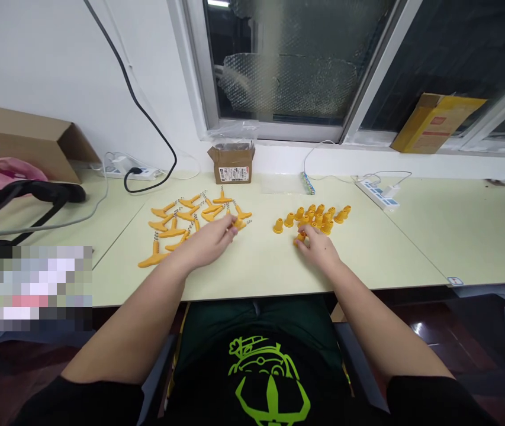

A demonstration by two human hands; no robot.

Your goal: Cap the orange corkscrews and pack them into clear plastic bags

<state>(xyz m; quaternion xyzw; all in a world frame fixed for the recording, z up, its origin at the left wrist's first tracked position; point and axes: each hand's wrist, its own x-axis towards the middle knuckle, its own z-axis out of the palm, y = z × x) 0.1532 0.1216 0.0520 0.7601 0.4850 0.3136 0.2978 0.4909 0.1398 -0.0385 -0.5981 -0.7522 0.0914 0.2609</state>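
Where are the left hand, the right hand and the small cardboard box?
left hand (208, 241): head view, back of hand.
right hand (318, 245): head view, back of hand.
small cardboard box (232, 165): head view, front face.

The light is even and bright, coming from above, and the table (412, 236) shows only soft, weak shadows. The window (288, 59) is dark and reflects a ceiling lamp at its top. Near the edges, straight lines bend strongly. Left of the table, one patch (39, 288) is pixelated. Focus is sharp overall.
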